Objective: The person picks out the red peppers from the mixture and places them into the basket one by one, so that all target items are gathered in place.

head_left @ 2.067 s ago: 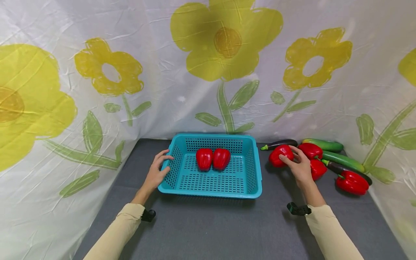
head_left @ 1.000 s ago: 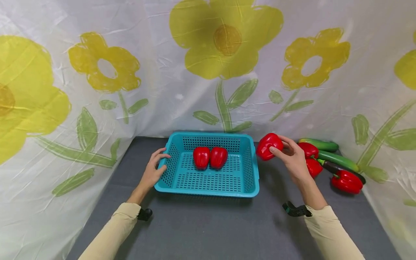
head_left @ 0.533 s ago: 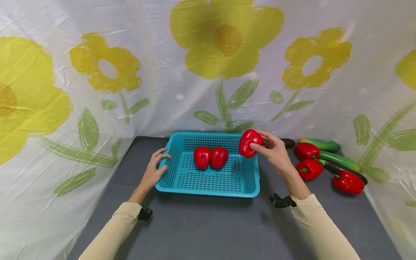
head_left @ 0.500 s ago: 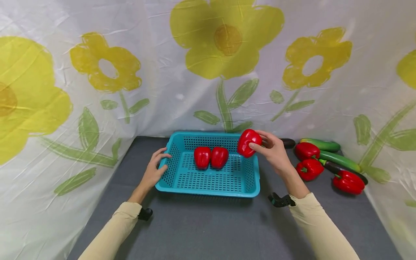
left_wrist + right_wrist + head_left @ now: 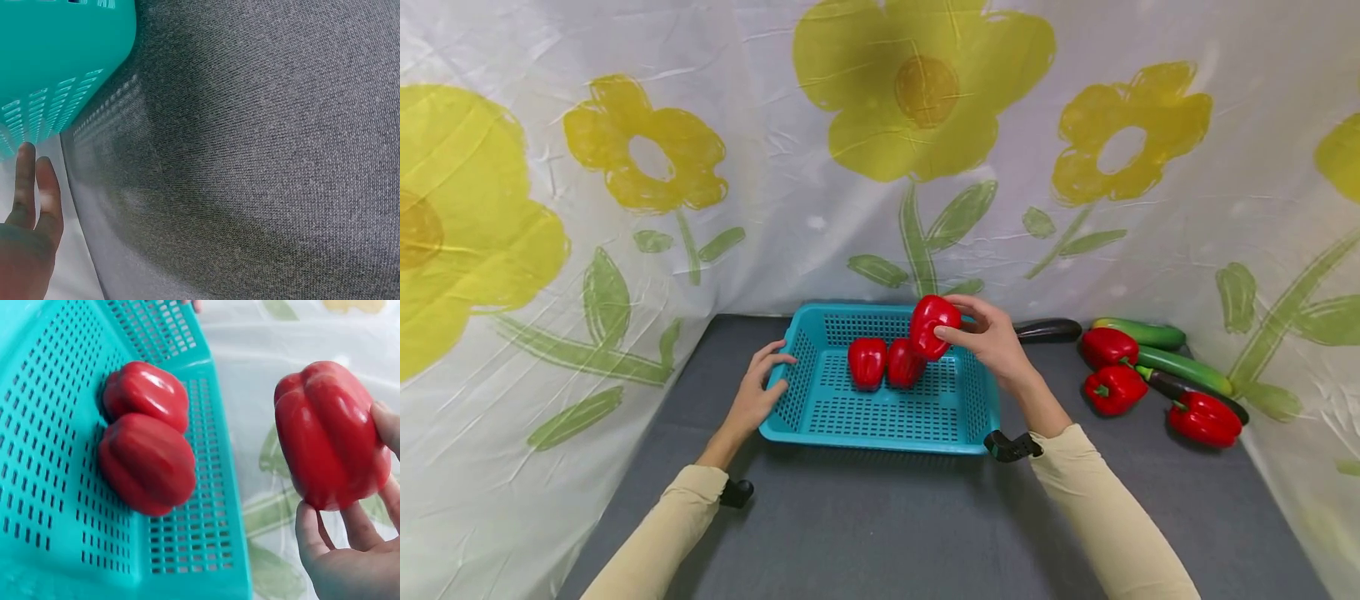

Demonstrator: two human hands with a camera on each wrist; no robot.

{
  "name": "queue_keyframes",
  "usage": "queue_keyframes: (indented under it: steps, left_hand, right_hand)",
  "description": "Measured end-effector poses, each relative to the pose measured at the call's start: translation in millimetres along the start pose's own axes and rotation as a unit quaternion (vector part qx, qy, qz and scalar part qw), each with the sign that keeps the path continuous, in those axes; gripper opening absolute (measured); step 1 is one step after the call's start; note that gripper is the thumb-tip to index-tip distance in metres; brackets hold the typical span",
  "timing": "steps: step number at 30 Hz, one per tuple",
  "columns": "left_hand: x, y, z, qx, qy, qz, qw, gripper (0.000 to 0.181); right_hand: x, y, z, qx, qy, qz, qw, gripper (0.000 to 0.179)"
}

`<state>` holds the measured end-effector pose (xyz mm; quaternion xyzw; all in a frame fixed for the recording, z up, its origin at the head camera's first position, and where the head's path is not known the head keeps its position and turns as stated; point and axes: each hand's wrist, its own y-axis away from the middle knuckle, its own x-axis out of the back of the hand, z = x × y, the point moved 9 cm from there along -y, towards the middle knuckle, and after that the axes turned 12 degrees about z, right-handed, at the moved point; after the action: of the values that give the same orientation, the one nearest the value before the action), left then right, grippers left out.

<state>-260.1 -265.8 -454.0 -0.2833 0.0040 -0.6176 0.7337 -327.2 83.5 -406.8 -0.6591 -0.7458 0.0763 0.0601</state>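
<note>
In the head view my right hand (image 5: 991, 337) holds a red bell pepper (image 5: 934, 325) above the right half of a turquoise plastic basket (image 5: 880, 446). Fingers and thumb grip its sides, as the right wrist view also shows of this bell pepper (image 5: 328, 437). Two more red bell peppers lie side by side in the basket: the left one (image 5: 867, 364) and the right one (image 5: 902, 367), partly covered by the held one. At the basket's left rim is my left hand (image 5: 760, 387), its fingers loosely spread against the edge; the left wrist view shows two straight fingers (image 5: 47, 187) by the perforated wall.
On the grey cloth (image 5: 880, 517) to the right lie a dark eggplant (image 5: 1048, 330), several red bell peppers (image 5: 1115, 390), green zucchini-like vegetables (image 5: 1183, 371) and a second eggplant (image 5: 1165, 384). A white sheet with yellow flowers (image 5: 925, 92) hangs behind.
My right hand has lifted the bell pepper from beside the pile and carried it left over the basket. The dark eggplant behind it shows again. My left hand has stayed at the rim.
</note>
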Motion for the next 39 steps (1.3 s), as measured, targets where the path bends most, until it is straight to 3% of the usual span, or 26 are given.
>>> queue_keyframes:
  steps: [5,14,23,28,35,39]
  left_hand:
    - [-0.4,-0.6,-6.6,0.004,0.006,0.004,1.0,0.033]
    - [-1.9,-1.9,-42.8,-0.012,-0.009,0.009,0.9998,0.036]
    - [-0.3,-1.5,-46.8,-0.013,-0.006,0.011,0.9998,0.036]
    - [-1.3,-0.5,-39.2,-0.009,-0.008,0.011,0.9999,0.035]
    - [-0.1,0.6,-4.5,-0.003,0.006,0.003,1.0,0.033]
    - [0.3,0.6,-0.2,-0.002,-0.003,0.0,1.0,0.033]
  right_hand:
    - [-15,-2.1,3,-0.002,-0.011,-0.011,0.9999,0.051]
    - [-42,-1.1,9,-0.014,-0.004,-0.048,0.9987,0.049]
    - [-62,1.9,17,-0.039,-0.001,-0.069,0.9969,0.05]
    - [-74,2.1,23,-0.046,0.004,-0.079,0.9958,0.049]
    - [-91,2.2,32,-0.047,0.015,-0.096,0.9941,0.049]
    - [-99,1.4,37,-0.041,0.034,-0.093,0.9942,0.049]
